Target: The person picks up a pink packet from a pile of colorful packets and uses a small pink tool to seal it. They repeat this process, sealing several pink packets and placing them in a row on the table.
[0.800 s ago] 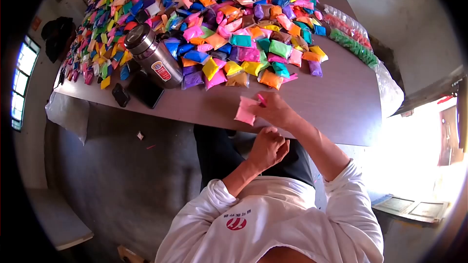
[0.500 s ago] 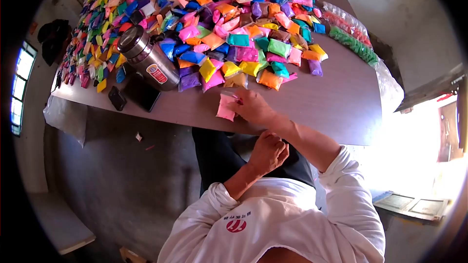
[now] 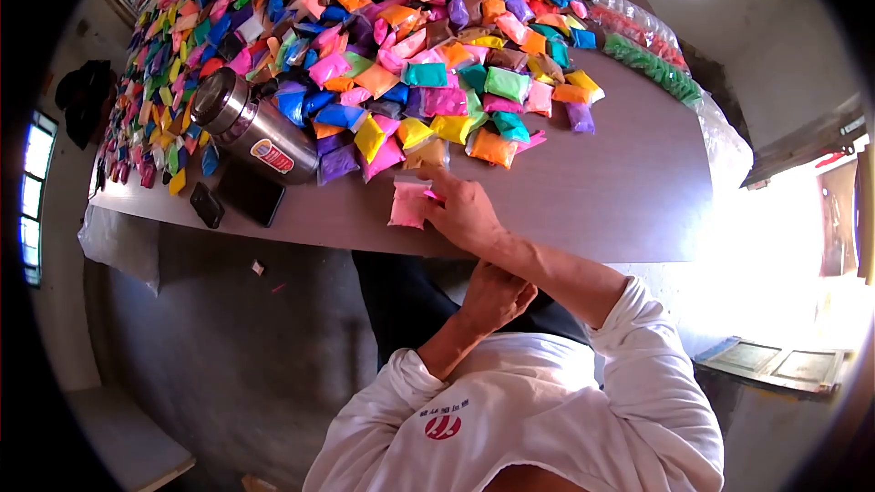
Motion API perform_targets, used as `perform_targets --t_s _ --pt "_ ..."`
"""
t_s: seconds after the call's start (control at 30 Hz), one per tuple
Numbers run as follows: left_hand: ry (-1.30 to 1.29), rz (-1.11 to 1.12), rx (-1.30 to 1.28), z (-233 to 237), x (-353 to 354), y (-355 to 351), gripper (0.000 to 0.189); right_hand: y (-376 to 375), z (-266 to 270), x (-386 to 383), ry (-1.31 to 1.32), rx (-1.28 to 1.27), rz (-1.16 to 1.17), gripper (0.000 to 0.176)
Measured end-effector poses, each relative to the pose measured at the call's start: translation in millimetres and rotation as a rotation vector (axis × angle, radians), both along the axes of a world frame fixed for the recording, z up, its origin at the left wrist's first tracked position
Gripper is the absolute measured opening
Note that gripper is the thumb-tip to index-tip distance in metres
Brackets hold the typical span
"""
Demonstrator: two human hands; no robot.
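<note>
My right hand [image 3: 463,215] is over the front of the table, its index finger stretched toward a brown packet [image 3: 427,157] at the pile's edge. A small bright pink piece [image 3: 431,193] shows between thumb and fingers; most of it is hidden. Right beside the fingertips a pale pink packet [image 3: 407,204] in a clear bag lies flat, its edge against the hand. Below the right forearm, close to my lap, my left hand [image 3: 497,296] is closed with curled fingers. Whatever it may hold is hidden.
A large pile of coloured packets [image 3: 374,82] covers the back of the table [image 3: 602,191]. Left of my hands, a steel flask [image 3: 269,141] leans against packets, near a black phone [image 3: 207,206] and a dark flat case [image 3: 252,193]. Bags of red and green pieces [image 3: 652,68] line the right edge.
My right hand has shifted slightly and its index finger now reaches out toward the brown packet. My left hand stays closed below the forearm. The whole view has shifted a little.
</note>
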State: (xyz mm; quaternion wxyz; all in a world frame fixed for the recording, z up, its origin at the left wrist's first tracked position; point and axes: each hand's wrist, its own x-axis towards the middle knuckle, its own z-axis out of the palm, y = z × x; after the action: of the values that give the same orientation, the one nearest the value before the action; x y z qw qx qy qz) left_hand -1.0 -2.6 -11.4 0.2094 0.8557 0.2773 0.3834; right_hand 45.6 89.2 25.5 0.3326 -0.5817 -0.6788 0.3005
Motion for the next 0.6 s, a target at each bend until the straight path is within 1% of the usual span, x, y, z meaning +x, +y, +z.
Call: perform_targets --t_s 0.1,0.17,0.2,0.27,0.37,0.5,0.6 --pt "0.005 -0.004 -0.017 -1.8 0.0 -1.3 0.025 -2.5 1.7 1.9 0.07 0.018 -0.009 0.036" --pt "-0.01 0.006 -0.02 -10.4 1.4 -2.8 0.025 -4.5 3.6 2.4 0.014 -0.035 -0.004 0.03" --pt "-0.007 0.006 -0.023 -10.8 1.0 -3.4 0.025 -6.0 3.3 2.6 0.017 -0.039 -0.004 0.03" --pt "0.011 -0.005 -0.018 -11.5 0.7 -3.5 0.026 -7.7 2.7 3.0 -0.055 0.023 0.048 0.028" --pt "0.0 0.003 -0.025 -14.0 1.6 -4.2 0.027 -6.3 2.7 2.5 -0.123 0.016 0.068 0.029" --pt "-0.005 -0.007 -0.043 -4.8 1.3 -1.5 0.028 -8.8 3.0 0.3 -0.087 0.043 0.032 0.029" --pt "0.009 -0.012 -0.033 -6.3 2.4 -2.8 0.027 -9.1 -0.6 1.2 -0.066 0.13 0.032 0.025"
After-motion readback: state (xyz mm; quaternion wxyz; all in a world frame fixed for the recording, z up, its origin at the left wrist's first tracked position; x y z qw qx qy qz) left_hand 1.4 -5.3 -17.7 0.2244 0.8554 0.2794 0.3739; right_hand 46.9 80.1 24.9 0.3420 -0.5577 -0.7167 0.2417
